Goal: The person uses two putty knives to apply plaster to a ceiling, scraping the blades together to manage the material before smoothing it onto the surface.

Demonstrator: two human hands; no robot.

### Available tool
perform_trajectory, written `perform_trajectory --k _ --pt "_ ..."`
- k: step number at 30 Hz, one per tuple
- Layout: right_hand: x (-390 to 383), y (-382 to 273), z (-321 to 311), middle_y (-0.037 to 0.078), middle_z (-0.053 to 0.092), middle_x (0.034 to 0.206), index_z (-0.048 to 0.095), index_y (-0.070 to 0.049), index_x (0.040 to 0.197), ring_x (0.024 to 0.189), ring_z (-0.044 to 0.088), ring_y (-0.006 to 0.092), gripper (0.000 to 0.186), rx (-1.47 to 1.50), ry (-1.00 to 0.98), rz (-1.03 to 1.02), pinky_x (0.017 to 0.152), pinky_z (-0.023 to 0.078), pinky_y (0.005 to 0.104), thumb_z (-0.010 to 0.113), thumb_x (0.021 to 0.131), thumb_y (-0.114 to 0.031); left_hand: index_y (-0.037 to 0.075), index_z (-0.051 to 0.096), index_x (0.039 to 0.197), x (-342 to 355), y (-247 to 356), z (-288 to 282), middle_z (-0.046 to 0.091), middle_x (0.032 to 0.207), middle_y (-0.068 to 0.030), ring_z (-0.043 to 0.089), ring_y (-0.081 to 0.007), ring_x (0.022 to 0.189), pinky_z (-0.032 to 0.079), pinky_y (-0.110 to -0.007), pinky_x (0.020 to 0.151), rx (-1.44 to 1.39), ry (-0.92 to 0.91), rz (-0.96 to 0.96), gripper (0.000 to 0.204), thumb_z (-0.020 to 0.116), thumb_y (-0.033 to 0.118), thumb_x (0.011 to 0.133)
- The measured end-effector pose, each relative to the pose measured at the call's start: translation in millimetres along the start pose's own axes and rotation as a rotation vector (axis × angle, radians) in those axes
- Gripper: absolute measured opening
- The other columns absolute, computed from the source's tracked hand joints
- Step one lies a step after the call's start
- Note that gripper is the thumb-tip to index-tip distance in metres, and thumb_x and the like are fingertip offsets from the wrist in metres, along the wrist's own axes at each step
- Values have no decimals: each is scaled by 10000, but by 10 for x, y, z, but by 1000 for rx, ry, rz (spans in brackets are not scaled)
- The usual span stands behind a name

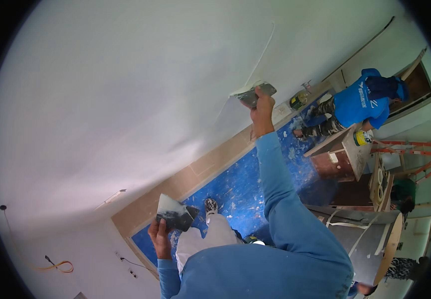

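Observation:
My right hand (262,113) grips a wide scraper (247,92) against the white wall (125,99); pale compound lies along the blade's edge. A thin raised line (260,55) runs up the wall from there, with a fainter line below it. Lower down at the left, my left hand (160,239) holds a broad plate-like blade (175,212), pale compound spread over part of it. The blue covered floor (235,189), spattered white, shows beyond both forearms.
A co-worker in blue (355,104) bends at the right beside buckets (299,100) and a wooden bench (342,157). A red ladder (424,152), a large drum-like cylinder (360,239) and other people (399,269) are behind. Cables (58,266) hang at the lower left wall.

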State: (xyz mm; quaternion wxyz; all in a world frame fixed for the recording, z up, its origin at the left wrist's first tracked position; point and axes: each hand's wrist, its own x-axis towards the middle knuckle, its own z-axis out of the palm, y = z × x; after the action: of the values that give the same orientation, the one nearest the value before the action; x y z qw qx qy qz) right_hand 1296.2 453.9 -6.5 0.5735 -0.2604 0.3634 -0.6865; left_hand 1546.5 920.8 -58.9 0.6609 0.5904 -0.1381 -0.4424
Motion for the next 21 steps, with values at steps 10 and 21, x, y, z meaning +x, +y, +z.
perform_trajectory --k 10,21 --pt "-393 -1293 938 208 577 1173 484 51 1249 968 650 398 358 -36 -43 -165 734 589 585 552 929 -95 7 658 1088 7 -40 -169 696 961 -70 680 -156 810 565 -301 686 -22 -148 18 254 584 210 953" --pt "-771 -2487 1606 242 505 1269 424 53 1307 1067 598 446 436 -77 -72 -302 815 539 660 475 981 -231 19 639 1124 -120 109 61 695 997 -71 686 -175 840 554 -310 684 -246 -150 16 254 519 198 990"
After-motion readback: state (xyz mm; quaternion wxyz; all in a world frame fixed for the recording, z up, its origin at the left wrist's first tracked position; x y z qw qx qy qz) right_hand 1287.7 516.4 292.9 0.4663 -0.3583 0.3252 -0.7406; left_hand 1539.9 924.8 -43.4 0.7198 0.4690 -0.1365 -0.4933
